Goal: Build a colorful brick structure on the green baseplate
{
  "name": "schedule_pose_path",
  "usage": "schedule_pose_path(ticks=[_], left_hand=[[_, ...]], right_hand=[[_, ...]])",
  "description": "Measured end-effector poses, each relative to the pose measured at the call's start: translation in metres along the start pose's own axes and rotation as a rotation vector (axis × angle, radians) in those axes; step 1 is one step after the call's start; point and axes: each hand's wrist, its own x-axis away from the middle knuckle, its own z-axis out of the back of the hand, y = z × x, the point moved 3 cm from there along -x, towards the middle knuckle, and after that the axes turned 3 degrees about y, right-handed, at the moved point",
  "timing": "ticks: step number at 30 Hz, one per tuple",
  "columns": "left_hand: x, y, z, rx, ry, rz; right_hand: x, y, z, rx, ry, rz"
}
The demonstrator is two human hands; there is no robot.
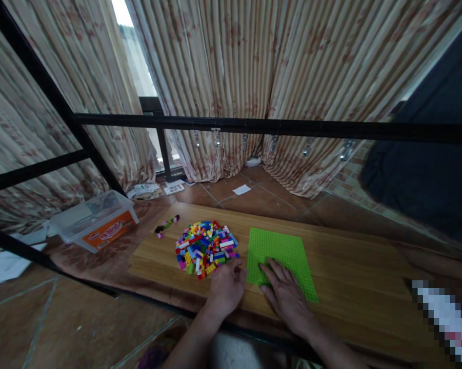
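1. Head view, the hands: the right hand (288, 300) lies palm down on the lower left part of a green studded baseplate (282, 251), with its fingers (272, 274) spread apart and pressed flat on the studs, pinching nothing. The left hand (226, 288) rests just beside the plate's left edge and close to the bricks, with its fingers (235, 269) loosely curled and drawn together. No brick shows between them, though the curl hides the fingertips in part. Both forearms reach in from the bottom of the view, angled toward each other.

2. Head view, the things: the baseplate lies flat on a wooden surface (354, 274). Just left of it sits a heaped pile of small multicoloured plastic bricks (206, 249). Farther left lies a short cluster of joined bricks (167, 224), well apart from the pile.

3. Handling, as a judgement: the bricks look light, hard and stiff, and would best be pinched singly by their sides. They could scatter if brushed. The baseplate looks thin, light and slightly flexible, so its edges offer the best hold.

4. Head view, the surroundings: a clear plastic storage box (96, 220) with an orange label stands left of the surface on a brown patterned rug (80, 264). Beyond are a black metal rail (254, 121) and patterned curtains (323, 66). A pixelated patch (446, 320) hides whatever lies at lower right.
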Motion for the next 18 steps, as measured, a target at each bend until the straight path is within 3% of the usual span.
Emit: schedule_pose_path(ticks=[3, 8, 14, 18], left_hand=[[-0.002, -0.001, -0.001, -0.114, -0.008, 0.004], [-0.006, 0.005, -0.008, -0.192, -0.038, -0.014], [-0.015, 0.017, -0.024, -0.071, -0.102, -0.052], [-0.033, 0.036, -0.038, -0.026, -0.083, -0.068]], right_hand=[[0.004, 0.005, -0.002, 0.001, -0.021, 0.001], [0.009, 0.005, 0.014, -0.038, -0.072, -0.027], [0.009, 0.001, 0.030, -0.132, -0.069, -0.067], [-0.001, 0.003, 0.038, -0.165, 0.028, -0.125]])
